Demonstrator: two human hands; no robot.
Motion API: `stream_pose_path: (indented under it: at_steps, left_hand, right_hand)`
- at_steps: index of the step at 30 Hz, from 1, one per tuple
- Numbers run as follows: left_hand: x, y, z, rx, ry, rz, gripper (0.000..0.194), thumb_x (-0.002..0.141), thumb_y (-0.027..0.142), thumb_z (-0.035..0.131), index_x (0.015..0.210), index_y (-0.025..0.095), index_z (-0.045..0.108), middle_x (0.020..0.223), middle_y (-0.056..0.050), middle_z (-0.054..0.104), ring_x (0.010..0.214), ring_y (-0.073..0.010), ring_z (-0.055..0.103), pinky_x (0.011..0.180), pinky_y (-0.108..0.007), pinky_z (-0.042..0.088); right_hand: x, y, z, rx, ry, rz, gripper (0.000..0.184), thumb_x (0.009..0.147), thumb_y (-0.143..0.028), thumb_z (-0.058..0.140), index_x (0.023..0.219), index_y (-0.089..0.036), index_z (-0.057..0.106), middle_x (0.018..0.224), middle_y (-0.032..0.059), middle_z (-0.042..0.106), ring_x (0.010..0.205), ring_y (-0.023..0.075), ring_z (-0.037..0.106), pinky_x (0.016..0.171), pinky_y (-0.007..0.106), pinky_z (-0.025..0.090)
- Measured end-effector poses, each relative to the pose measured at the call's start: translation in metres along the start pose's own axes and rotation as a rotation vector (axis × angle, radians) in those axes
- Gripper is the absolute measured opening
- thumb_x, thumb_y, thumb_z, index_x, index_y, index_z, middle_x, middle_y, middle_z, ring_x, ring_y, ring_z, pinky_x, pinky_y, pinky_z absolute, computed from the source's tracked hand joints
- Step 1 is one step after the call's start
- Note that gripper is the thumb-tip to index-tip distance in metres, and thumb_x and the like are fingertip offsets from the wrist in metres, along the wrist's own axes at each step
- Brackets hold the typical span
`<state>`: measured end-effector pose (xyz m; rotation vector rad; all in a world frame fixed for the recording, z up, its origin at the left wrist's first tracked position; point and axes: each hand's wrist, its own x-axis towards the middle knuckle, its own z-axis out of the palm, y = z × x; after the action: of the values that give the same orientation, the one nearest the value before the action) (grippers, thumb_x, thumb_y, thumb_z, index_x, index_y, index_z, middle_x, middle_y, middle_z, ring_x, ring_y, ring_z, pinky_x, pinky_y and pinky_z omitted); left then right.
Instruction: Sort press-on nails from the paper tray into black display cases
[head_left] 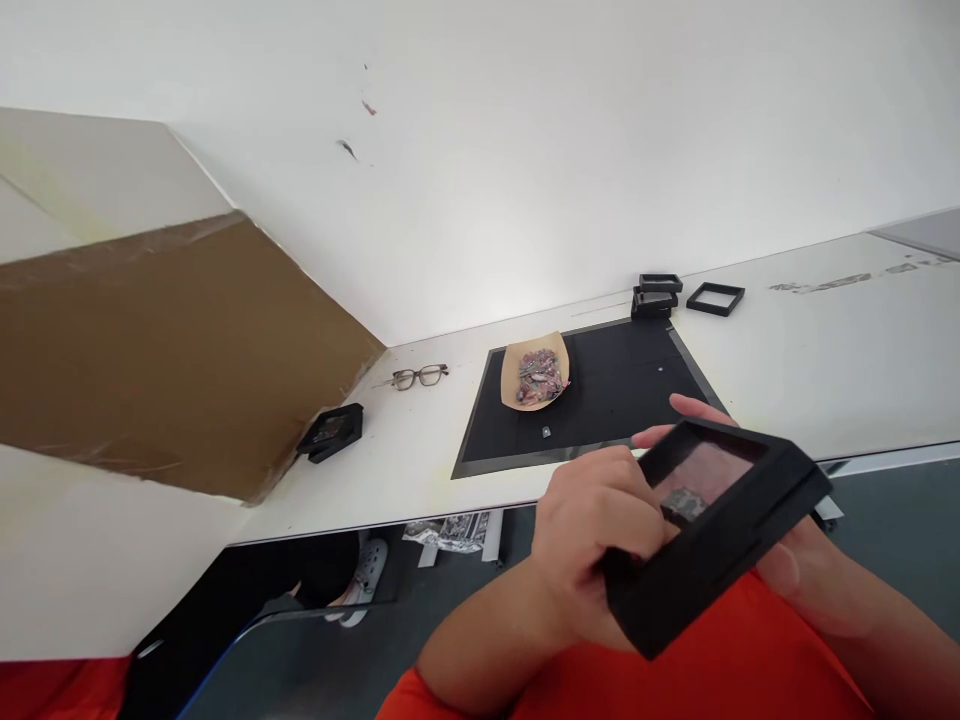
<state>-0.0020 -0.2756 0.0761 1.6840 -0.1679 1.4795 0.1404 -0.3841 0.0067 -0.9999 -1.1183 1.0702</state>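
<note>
I hold a black square display case (720,545) with a clear window close to my chest, below the table's front edge. A small part shows behind the window. My left hand (596,545) grips the case's left side, thumb pressed on its top face. Most of my right hand (795,570) is hidden under and behind the case, with fingertips showing past its far edge. On the table ahead lies a black mat (600,400) with a tan paper tray (534,372) of several small mixed parts. One tiny part (546,432) lies loose on the mat.
Stacked black frames (656,297) and a single frame (715,299) sit beyond the mat. Glasses (418,376) and another black case (331,432) lie to the left, by a large brown cardboard sheet (165,350). A shoe (367,575) shows under the table.
</note>
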Motion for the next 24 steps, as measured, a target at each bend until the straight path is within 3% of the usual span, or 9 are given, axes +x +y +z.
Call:
stream_pose_path:
  at_steps: [1,5,8,12,16,18,21,24]
  left_hand:
    - [0.001,0.0,0.0,-0.089,0.019,-0.15,0.044,0.086,0.013,0.076,0.067,0.021,0.037,0.055,0.008,0.043,0.047,-0.0061,0.039,0.048,-0.019,0.034]
    - [0.009,-0.006,-0.002,-0.523,0.21,-0.972,0.039,0.054,0.01,0.066,0.072,0.023,0.034,0.056,0.011,0.037,0.045,-0.0049,0.032,0.045,-0.017,0.032]
    - [0.015,-0.015,-0.004,-0.66,0.281,-1.266,0.036,0.048,0.016,0.062,0.069,0.023,0.033,0.053,0.012,0.031,0.041,-0.0027,0.025,0.04,-0.015,0.023]
    - [0.013,-0.021,-0.006,-0.728,0.21,-1.35,0.036,0.059,0.028,0.071,0.067,0.022,0.037,0.053,0.011,0.034,0.042,-0.0009,0.021,0.038,-0.013,0.016]
    - [0.007,-0.025,-0.008,-0.77,-0.014,-1.435,0.029,0.062,0.035,0.073,0.068,0.021,0.048,0.049,0.01,0.038,0.037,-0.0032,0.023,0.035,-0.018,0.016]
    - [0.005,-0.028,-0.008,-0.755,-0.062,-1.452,0.027,0.061,0.036,0.073,0.069,0.02,0.053,0.05,0.009,0.04,0.039,-0.0052,0.029,0.035,-0.019,0.021]
    - [-0.001,-0.031,-0.007,-0.706,-0.082,-1.45,0.03,0.063,0.038,0.076,0.077,0.018,0.058,0.059,0.006,0.049,0.044,-0.0071,0.039,0.038,-0.021,0.028]
    - [-0.011,-0.033,-0.009,-0.482,-0.04,-1.341,0.044,0.075,0.045,0.08,0.104,0.02,0.06,0.088,0.002,0.064,0.058,-0.0097,0.055,0.048,-0.022,0.041]
  right_hand:
    - [0.005,-0.001,0.003,-0.01,0.005,-0.041,0.101,0.093,-0.074,0.078,0.178,-0.043,0.033,0.163,0.014,0.059,0.137,0.0389,0.067,0.109,0.054,0.06]
    - [0.017,0.009,0.013,-0.161,0.017,-0.185,0.083,0.098,-0.067,0.076,0.171,-0.042,0.046,0.141,0.012,0.075,0.122,0.0361,0.074,0.106,0.053,0.062]
    - [0.021,0.02,0.012,-0.338,0.103,-0.295,0.084,0.095,-0.063,0.081,0.169,-0.039,0.049,0.141,0.0119,0.075,0.124,0.0376,0.074,0.11,0.054,0.061]
    - [0.022,0.023,0.005,-0.403,0.213,-0.393,0.09,0.1,-0.054,0.08,0.176,-0.041,0.034,0.16,0.0121,0.064,0.135,0.0367,0.071,0.109,0.053,0.063]
    - [0.027,0.02,0.0,-0.473,0.199,-0.499,0.098,0.082,-0.074,0.088,0.166,-0.037,0.053,0.16,0.0133,0.062,0.155,0.0446,0.053,0.126,0.063,0.049]
    - [0.028,0.019,-0.002,-0.485,0.177,-0.542,0.108,0.077,-0.081,0.088,0.167,-0.036,0.051,0.163,0.0132,0.059,0.159,0.0459,0.048,0.13,0.065,0.043]
    - [0.026,0.018,-0.002,-0.429,0.182,-0.538,0.112,0.082,-0.072,0.089,0.174,-0.04,0.037,0.16,0.0125,0.062,0.153,0.0434,0.057,0.127,0.065,0.048]
    - [0.023,0.016,-0.002,-0.379,0.213,-0.494,0.096,0.087,-0.068,0.087,0.17,-0.044,0.043,0.155,0.0117,0.065,0.148,0.0432,0.061,0.119,0.064,0.056]
